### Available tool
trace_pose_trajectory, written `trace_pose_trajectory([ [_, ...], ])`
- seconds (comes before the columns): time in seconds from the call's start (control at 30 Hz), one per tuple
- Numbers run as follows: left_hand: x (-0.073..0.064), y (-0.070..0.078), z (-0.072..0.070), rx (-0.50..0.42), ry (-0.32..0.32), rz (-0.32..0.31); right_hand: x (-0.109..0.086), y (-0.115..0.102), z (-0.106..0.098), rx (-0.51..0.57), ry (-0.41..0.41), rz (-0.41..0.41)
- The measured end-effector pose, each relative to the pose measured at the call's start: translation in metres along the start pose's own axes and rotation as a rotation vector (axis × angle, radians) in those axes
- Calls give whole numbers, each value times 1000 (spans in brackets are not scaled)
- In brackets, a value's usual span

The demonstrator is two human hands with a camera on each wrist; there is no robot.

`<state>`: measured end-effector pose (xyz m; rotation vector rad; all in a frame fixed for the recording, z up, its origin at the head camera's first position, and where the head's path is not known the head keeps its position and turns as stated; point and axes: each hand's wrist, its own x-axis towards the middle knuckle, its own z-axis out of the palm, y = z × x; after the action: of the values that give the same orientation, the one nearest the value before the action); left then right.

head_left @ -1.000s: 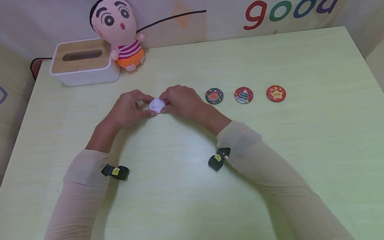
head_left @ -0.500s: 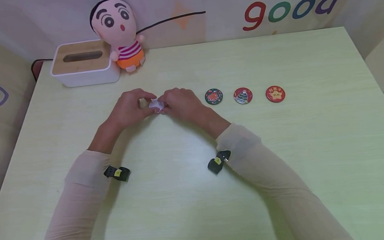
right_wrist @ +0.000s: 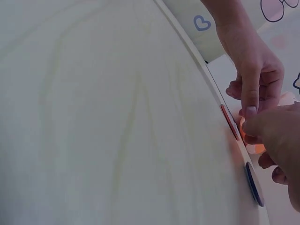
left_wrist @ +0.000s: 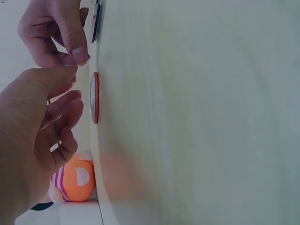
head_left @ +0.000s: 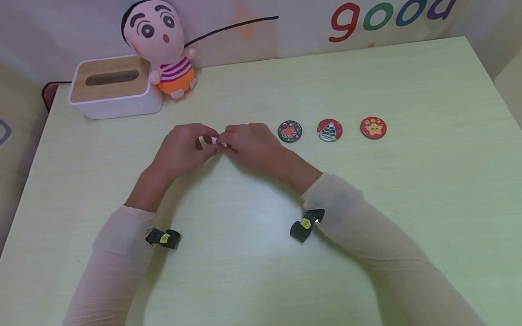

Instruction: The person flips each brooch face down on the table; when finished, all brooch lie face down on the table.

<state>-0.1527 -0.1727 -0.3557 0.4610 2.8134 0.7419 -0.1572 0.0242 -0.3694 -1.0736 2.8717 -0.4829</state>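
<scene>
Both hands meet over a small round badge at the middle left of the table. It has a pale upper side and a red rim in the left wrist view, where the badge (left_wrist: 94,97) lies flat just below the fingers. The left hand (head_left: 185,148) has thumb and fingertips bent toward each other. Its tips come up against those of the right hand (head_left: 253,143), bent in the same way. I cannot tell whether anything thin is pinched between them. Right of the hands lie a dark green badge (head_left: 290,131), a red tree badge (head_left: 329,130) and a red star badge (head_left: 373,128).
At the back left stands a white tissue box (head_left: 120,104) with a wooden lid, a plush doll (head_left: 174,71) leaning beside it. A curtain (head_left: 300,33) with coloured letters hangs behind the table (head_left: 266,261). Black straps are on both sleeves.
The badge's white upper face, plain a second ago between the hands, is now mostly covered. The fingertips have come together over it, and the left hand has shifted slightly right.
</scene>
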Motion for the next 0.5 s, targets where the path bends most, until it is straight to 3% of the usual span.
trace_pose_trajectory([
  [0.27,3,8,4,30,-18,24,-17,13,-5,-10,40,7],
  [0.5,6,13,8,53,3,91,-30,25,-13,-5,71,22],
])
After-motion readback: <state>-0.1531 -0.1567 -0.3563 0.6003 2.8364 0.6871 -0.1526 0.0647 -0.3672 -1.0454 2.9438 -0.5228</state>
